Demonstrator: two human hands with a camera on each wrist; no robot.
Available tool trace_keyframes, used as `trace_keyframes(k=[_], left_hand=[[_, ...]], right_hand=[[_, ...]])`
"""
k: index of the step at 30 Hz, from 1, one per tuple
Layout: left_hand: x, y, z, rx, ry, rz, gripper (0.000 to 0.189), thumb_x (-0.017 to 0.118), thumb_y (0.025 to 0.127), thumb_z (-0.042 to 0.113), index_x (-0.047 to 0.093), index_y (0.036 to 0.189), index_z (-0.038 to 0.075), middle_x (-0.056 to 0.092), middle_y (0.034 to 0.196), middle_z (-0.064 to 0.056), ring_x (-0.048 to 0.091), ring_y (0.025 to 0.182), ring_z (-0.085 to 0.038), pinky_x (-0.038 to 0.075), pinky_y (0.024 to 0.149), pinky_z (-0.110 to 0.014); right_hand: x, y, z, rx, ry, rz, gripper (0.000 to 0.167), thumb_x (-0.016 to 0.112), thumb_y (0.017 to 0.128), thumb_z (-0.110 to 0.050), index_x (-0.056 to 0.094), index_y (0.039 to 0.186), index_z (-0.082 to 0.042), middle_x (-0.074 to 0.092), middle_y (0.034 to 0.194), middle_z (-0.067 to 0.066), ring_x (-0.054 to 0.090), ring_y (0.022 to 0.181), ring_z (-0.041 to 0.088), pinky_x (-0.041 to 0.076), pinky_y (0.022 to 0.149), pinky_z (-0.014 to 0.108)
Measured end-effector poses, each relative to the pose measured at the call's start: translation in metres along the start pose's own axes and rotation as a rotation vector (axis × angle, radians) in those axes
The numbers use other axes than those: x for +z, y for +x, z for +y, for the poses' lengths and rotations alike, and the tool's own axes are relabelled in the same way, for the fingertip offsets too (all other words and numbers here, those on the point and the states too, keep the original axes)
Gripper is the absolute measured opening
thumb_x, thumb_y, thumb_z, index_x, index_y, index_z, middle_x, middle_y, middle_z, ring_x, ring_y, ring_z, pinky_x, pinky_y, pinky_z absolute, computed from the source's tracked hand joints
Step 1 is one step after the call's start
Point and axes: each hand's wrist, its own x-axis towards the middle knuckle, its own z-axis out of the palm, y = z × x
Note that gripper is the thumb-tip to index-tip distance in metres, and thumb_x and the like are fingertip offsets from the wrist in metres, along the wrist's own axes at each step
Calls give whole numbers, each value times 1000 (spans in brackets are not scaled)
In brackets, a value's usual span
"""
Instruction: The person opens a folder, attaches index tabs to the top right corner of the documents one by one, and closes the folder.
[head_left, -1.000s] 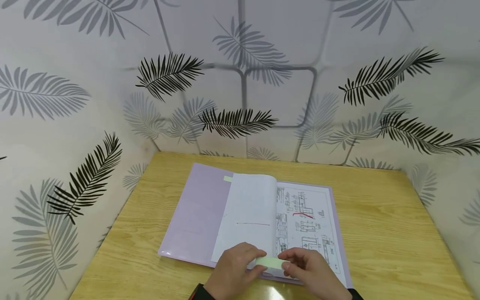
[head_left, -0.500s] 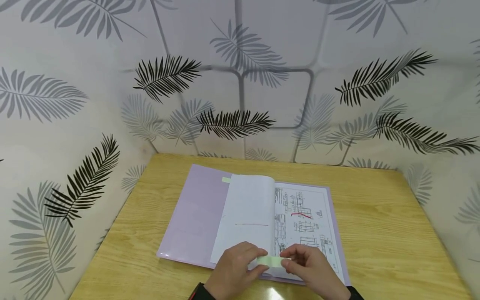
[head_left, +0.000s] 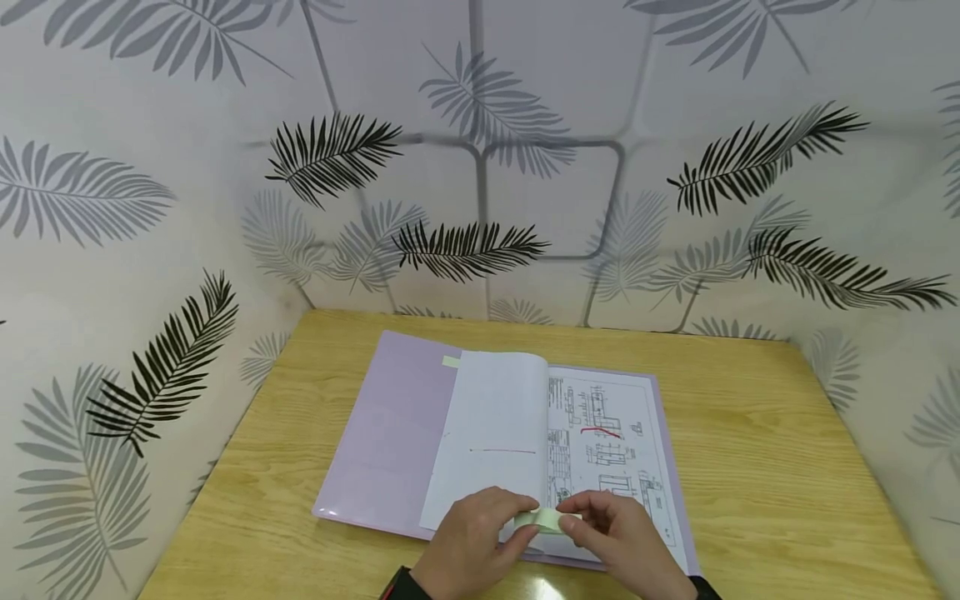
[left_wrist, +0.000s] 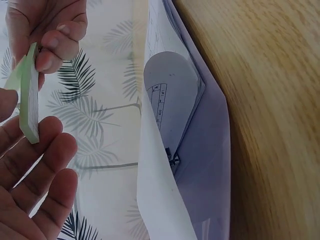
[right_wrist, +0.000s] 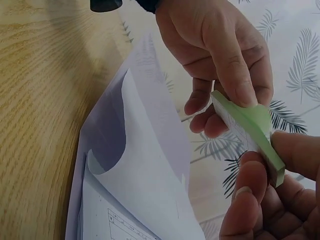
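A small pale green sticky-note pad (head_left: 550, 522) is held over the lower edge of an open folder. My left hand (head_left: 477, 536) grips its left end between thumb and fingers. The right hand (head_left: 624, 537) pinches the other end. Between the two thumbs the top note bows up off the pad, as the right wrist view shows on the green sheet (right_wrist: 259, 117). Seen edge-on in the left wrist view, the pad (left_wrist: 31, 100) has a white underside with faint lines.
Beneath the hands, the lilac folder (head_left: 390, 433) lies open on a wooden table (head_left: 765, 450). A blank page (head_left: 498, 404) is turned left, a green tab (head_left: 451, 362) at its edge. On the right lies a technical drawing (head_left: 600, 454) with a red mark. A leaf-patterned backdrop (head_left: 480, 192) stands behind.
The top note, flatter earlier, now arches up between the thumbs. Both hands stay in nearly the same place, and the head view has shifted slightly.
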Motion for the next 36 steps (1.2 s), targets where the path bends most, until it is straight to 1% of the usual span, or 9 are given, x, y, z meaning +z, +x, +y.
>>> trace_keyframes(k=[6, 11, 14, 17, 20, 24, 27, 31, 36], left_hand=[[3, 0, 0, -53, -7, 20, 8, 67, 86, 10, 60, 87, 12, 57, 76, 8, 46, 62, -2, 35, 58, -7], [4, 1, 0, -98, -13, 87, 15, 67, 84, 8, 66, 100, 8, 67, 87, 4, 59, 73, -4, 47, 66, -14], [7, 3, 2, -110, -13, 107, 23, 67, 85, 8, 67, 108, 6, 70, 99, -1, 65, 91, -6, 52, 76, -21], [9, 4, 5, -113, -28, 101, 24, 65, 88, 8, 65, 112, 6, 70, 107, -3, 65, 99, -9, 52, 80, -22], [12, 5, 8, -100, -36, 102, 24, 63, 91, 9, 64, 114, 5, 69, 110, -4, 64, 101, -10, 52, 80, -21], [15, 6, 9, -68, -34, 136, 10, 63, 91, 9, 63, 101, 9, 68, 112, -5, 65, 100, -12, 51, 77, -19], [16, 7, 10, -70, -26, 179, 7, 65, 88, 8, 60, 90, 12, 64, 110, -3, 63, 89, -11, 48, 70, -14], [16, 7, 10, -88, -17, 221, 9, 68, 86, 7, 61, 89, 12, 58, 102, 0, 53, 76, -6, 42, 65, -9], [17, 7, 10, -78, -17, 236, 11, 67, 85, 4, 60, 88, 12, 61, 98, 1, 57, 81, -6, 44, 67, -10]], right_hand=[[1, -1, -1, -75, -12, 28, 29, 65, 92, -28, 67, 108, -4, 66, 85, 8, 56, 64, 9, 48, 57, 23], [5, 3, -3, -133, -77, 78, 28, 69, 89, -29, 68, 107, -7, 63, 79, 0, 50, 60, 5, 44, 54, 21], [7, 6, -3, -102, -93, 86, 26, 69, 89, -32, 69, 103, -10, 61, 76, -2, 46, 57, 5, 40, 51, 19], [10, 7, -4, -52, -91, 88, 25, 69, 89, -35, 69, 97, -12, 61, 75, -2, 46, 57, 5, 39, 50, 20], [12, 9, -4, -32, -126, 106, 25, 68, 88, -38, 68, 91, -13, 63, 76, -5, 54, 65, 6, 49, 64, 24], [14, 10, -5, -18, -164, 156, 21, 70, 88, -37, 67, 85, -16, 62, 75, -9, 60, 75, 7, 50, 86, 37], [16, 12, -6, -9, -163, 189, 18, 71, 87, -34, 68, 83, -17, 63, 75, -10, 59, 75, 8, 50, 86, 40], [18, 13, -7, -15, -166, 220, 18, 72, 86, -35, 68, 81, -18, 63, 75, -11, 59, 72, 8, 50, 81, 36], [20, 14, -6, -48, -186, 266, 17, 74, 85, -34, 67, 79, -19, 64, 75, -13, 60, 72, 6, 51, 77, 32]])
